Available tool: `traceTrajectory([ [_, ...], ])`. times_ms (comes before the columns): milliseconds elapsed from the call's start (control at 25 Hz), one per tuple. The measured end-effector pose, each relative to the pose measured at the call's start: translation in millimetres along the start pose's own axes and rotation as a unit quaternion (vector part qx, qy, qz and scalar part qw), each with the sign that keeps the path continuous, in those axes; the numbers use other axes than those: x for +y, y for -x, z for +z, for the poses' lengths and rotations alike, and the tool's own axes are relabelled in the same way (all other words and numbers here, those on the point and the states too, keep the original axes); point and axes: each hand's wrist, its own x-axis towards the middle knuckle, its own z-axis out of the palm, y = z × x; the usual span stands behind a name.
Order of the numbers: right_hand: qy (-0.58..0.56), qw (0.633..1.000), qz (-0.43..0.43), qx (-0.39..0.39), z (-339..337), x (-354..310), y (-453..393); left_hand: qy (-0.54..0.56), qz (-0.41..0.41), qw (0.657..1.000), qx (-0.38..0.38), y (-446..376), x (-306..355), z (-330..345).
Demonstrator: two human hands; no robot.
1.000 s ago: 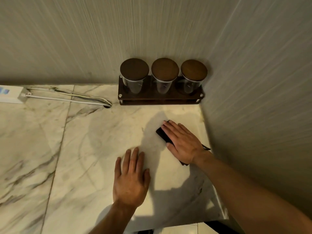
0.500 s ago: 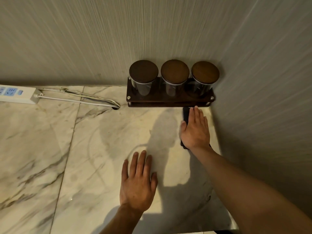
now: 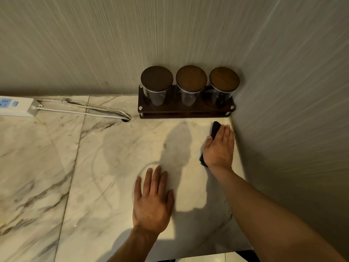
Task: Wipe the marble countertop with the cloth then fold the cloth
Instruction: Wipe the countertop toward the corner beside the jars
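The countertop (image 3: pixel 56 167) is pale marble with grey-brown veins, smooth with a soft sheen. At its back right corner, three clear glass jars (image 3: pixel 190 95) carry matt wooden lids (image 3: pixel 191 78) in a dark wooden rack (image 3: pixel 186 111) with small metal studs. The walls (image 3: pixel 94 44) look finely ribbed and matt. The power strip (image 3: pixel 16 106) is white plastic. The cloth (image 3: pixel 215 128) is dark and matt.

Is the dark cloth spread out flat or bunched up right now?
Cannot tell. The right hand lies flat on the cloth, covering most of it; only narrow dark edges show beyond the fingers and wrist.
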Motion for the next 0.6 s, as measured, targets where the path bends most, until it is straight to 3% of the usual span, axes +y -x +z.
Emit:
traceTrajectory([
  [600,0.001,0.999,0.027,0.024,-7.9,34.1,80.9,0.006,0.009,1.000,0.006,0.8,1.1,-4.8],
])
